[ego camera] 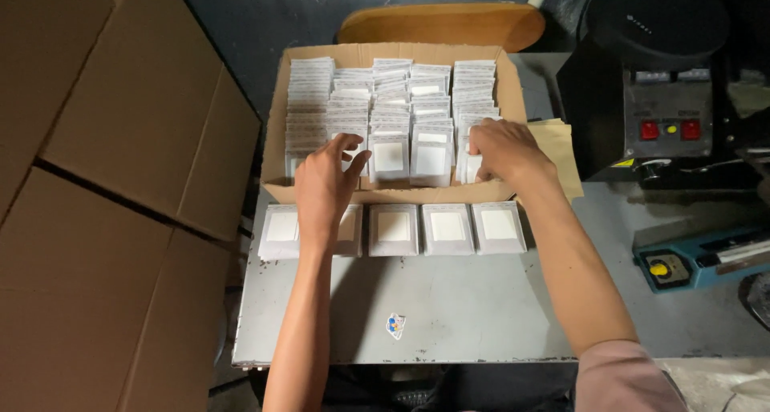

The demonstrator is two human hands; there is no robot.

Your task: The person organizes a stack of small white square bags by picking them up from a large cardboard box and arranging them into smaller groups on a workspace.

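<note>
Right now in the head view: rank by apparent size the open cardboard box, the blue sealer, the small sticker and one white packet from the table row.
1. open cardboard box
2. blue sealer, partly cut off at the frame edge
3. white packet
4. small sticker

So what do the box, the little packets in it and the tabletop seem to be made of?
The box looks like plain brown corrugated cardboard, matt, with folded flaps. The packets that both hands reach into seem to be glossy clear plastic pouches around white inserts, though paper is possible. The tabletop looks like grey painted metal, scuffed, with chipped edges.
</note>
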